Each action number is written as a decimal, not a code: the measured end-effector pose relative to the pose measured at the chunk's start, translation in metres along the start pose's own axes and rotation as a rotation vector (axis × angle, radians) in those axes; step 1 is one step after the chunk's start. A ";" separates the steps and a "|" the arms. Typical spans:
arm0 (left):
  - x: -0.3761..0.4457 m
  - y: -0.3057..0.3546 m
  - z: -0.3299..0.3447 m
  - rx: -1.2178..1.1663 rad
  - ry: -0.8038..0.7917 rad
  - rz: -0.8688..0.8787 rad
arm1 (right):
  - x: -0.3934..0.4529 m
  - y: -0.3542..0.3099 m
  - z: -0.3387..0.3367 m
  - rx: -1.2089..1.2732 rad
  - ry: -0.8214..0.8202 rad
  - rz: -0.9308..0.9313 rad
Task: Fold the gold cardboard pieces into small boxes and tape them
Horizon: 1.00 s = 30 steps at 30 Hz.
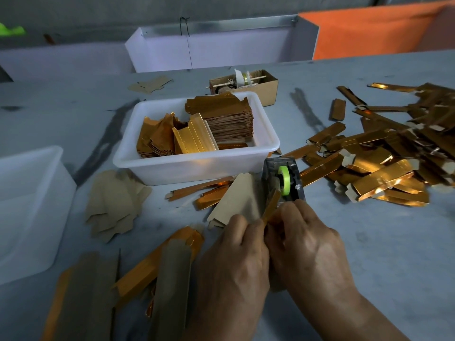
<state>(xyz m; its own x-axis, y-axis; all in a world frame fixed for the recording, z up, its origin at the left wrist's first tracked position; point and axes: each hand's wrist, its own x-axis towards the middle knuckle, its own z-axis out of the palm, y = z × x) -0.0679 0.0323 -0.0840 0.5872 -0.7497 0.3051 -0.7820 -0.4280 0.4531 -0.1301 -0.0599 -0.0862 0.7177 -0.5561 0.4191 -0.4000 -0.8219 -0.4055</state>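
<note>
Hands met low in the middle of the grey table (369, 242), both curled around one narrow folded gold cardboard piece (270, 209) that stood tilted between them, its upper end leaning against the dark tape dispenser (283, 180) with its green roll of tape (284, 179). The left hand (234, 262) gripped the piece from the left with its fingers bent over it; the right hand (307, 247) pinched it from the right, fingertips close to the dispenser's front edge. Just behind the dispenser sat a white rectangular plastic tub (197, 163) holding stacks of flat gold cardboard blanks (221, 119). To the right lay a loose heap of finished long gold boxes (381, 156), spread across the table. Flat brown cardboard blanks (113, 203) lay face down left of the hands, and more folded gold pieces (157, 264) lay near the bottom edge. A second translucent white tub (29, 205) stood at far left, and a small brown carton (256, 84) stood behind the first tub.
</note>
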 end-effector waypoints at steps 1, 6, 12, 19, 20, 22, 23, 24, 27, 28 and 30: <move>0.000 0.000 0.001 0.042 -0.013 0.003 | 0.000 0.000 0.000 -0.014 0.000 -0.001; -0.001 -0.003 0.007 0.090 -0.020 -0.020 | 0.000 0.000 0.003 0.058 -0.040 0.022; 0.006 0.000 0.000 -0.103 0.019 -0.139 | 0.002 0.005 0.002 0.220 -0.131 0.070; 0.001 -0.004 -0.001 -0.172 0.039 -0.174 | -0.001 0.009 -0.005 0.468 -0.183 0.149; 0.001 -0.004 -0.005 -0.202 0.028 -0.195 | -0.002 0.009 -0.006 0.565 -0.183 0.206; 0.001 -0.006 -0.009 -0.263 0.043 -0.232 | -0.004 0.009 -0.010 0.774 -0.165 0.378; 0.000 -0.007 -0.009 -0.305 0.044 -0.246 | -0.005 0.009 -0.011 0.836 -0.161 0.461; 0.000 -0.006 -0.009 -0.360 0.031 -0.265 | -0.006 0.009 -0.012 0.876 -0.169 0.533; -0.001 -0.005 -0.007 -0.511 -0.004 -0.321 | -0.009 0.009 -0.012 0.964 -0.230 0.673; -0.002 -0.005 -0.008 -0.545 -0.004 -0.323 | -0.009 0.009 -0.013 0.975 -0.242 0.701; -0.003 -0.005 -0.009 -0.585 0.005 -0.290 | -0.009 0.009 -0.014 1.030 -0.260 0.747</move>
<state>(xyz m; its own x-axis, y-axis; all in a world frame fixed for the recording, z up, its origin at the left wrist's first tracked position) -0.0635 0.0414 -0.0798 0.7593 -0.6422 0.1054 -0.3497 -0.2660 0.8983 -0.1478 -0.0637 -0.0823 0.6481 -0.7001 -0.2997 -0.2128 0.2113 -0.9540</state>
